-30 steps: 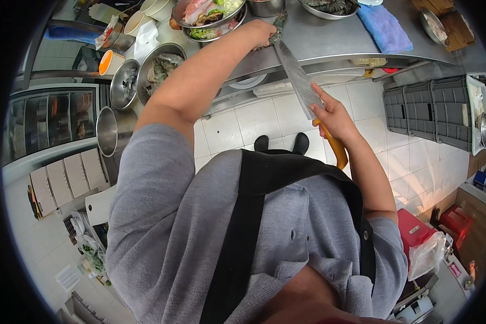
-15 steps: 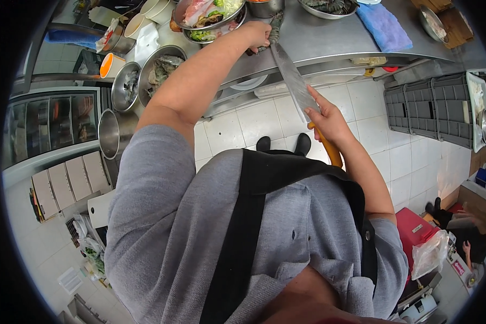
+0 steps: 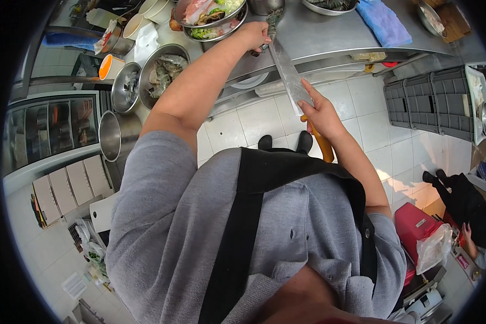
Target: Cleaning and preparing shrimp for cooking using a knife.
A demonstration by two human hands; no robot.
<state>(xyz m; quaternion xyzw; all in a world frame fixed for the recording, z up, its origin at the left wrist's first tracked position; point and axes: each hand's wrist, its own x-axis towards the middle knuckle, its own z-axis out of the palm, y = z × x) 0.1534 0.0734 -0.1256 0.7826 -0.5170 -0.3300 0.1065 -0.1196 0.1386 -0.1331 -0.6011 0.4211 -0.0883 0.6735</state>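
My left hand [image 3: 255,36] is closed around a grey-green prawn [image 3: 274,22] over the front of the steel counter. Part of the prawn shows past the fingers, and the rest is hidden under them. In my right hand [image 3: 324,116] is a large knife with a broad blade [image 3: 287,75] and a yellow handle [image 3: 323,144]. The fingers grip it where blade and handle meet, and the blade's tip end lies against or right beside the prawn. Left of my forearm, a steel bowl [image 3: 142,89] holds several grey prawns [image 3: 168,70].
A smaller bowl [image 3: 113,93] contains grey scraps. Bowls of sliced food [image 3: 216,13] stand beyond my left hand. Farther right are another prawn bowl [image 3: 321,9], a blue cloth [image 3: 384,24] and a grey crate [image 3: 426,105]. Another person [image 3: 464,205] is at the lower right.
My right hand and the knife have shifted slightly left and away from me. Both hands keep their grips. The other person at the lower right has come further into view.
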